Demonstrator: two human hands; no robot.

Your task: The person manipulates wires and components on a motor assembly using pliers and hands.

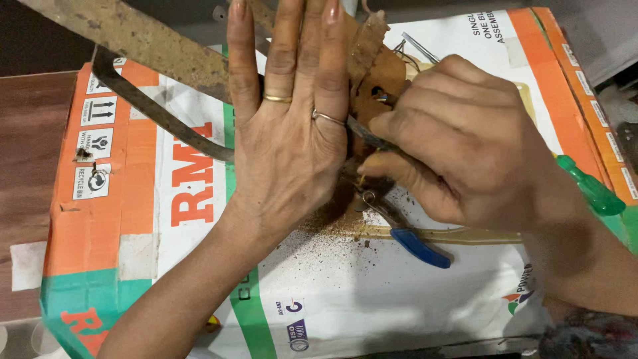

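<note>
Rust-brown dust already lies scattered on the flattened carton (133,219), so the scraping looks partly done (how much remains is hidden). The left hand (289,133) lies flat, fingers spread, pinning the rusty metal piece (375,66) on the carton. The right hand (458,143) is curled, grip pinching a thin metal tool (369,135) against the piece; blue-handled pliers (415,242) lie below.

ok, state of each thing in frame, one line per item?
left hand: flat, pressing down on the rusty metal piece
rusty metal piece: corroded, lying across the box
right hand: closed around a thin tool
pliers: lying on the box, blue handles
green-handled screwdriver: lying unused
cardboard box: flattened, dusted with rust crumbs
</note>
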